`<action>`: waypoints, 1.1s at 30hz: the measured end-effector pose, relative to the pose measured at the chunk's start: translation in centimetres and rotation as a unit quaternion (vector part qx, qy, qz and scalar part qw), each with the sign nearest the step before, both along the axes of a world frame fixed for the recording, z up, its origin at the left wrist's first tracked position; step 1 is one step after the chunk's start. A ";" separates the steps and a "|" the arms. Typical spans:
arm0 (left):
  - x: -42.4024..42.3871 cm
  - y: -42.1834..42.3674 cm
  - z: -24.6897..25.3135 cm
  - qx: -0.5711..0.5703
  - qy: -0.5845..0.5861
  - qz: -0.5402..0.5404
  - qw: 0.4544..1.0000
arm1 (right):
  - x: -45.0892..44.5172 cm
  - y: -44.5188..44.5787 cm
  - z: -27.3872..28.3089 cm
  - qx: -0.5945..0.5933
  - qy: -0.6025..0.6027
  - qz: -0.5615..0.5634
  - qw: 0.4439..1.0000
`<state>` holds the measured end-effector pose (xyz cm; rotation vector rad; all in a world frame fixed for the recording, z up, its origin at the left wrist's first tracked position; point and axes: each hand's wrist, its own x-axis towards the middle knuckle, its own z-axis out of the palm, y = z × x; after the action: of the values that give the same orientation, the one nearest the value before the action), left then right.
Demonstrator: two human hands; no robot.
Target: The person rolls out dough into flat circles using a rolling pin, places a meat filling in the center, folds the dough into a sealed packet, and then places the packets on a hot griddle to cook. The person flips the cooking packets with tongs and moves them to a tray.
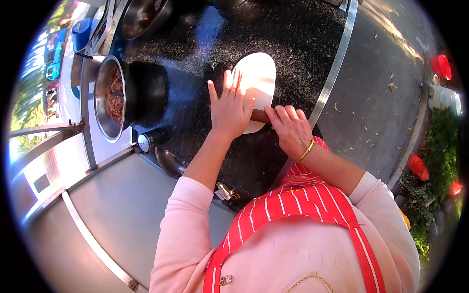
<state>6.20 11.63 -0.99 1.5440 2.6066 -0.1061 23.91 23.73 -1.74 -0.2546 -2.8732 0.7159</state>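
An oval sheet of white dough [258,78] lies flat on the floured dark worktop. Across its lower part runs a brown wooden rolling pin [261,116]. My left hand [231,110] is spread with its fingers apart, their tips over the left side of the dough; the palm covers the pin's left part, if it reaches that far. Over the pin's right end sits my right hand [292,126], its thumb and fingertips on top of the wood, a gold bangle at the wrist. Whether the right fingers wrap around the pin is hidden.
At left stands a metal bowl [122,99] of reddish-brown filling with a utensil in it. A second metal bowl [141,18] is at the upper left. A white-topped container [144,143] stands at the worktop's near left. A metal edge [335,69] borders the worktop on the right, beside the pavement.
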 end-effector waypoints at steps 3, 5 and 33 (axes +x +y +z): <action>1.8 -3.7 0.1 0.008 -0.006 0.016 1.000 | 1.1 -2.2 0.2 -0.023 0.002 0.006 1.000; 3.1 -6.0 0.4 0.036 -0.004 0.018 0.999 | 1.8 -3.7 0.1 -0.029 0.006 0.016 0.999; -1.0 4.9 -0.4 0.074 -0.080 0.004 0.994 | -1.0 6.6 -0.3 -0.024 -0.019 0.032 0.999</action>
<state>5.19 16.52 -1.41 1.5158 2.5440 0.2084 22.93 30.35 -2.03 -0.1863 -2.9146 0.8005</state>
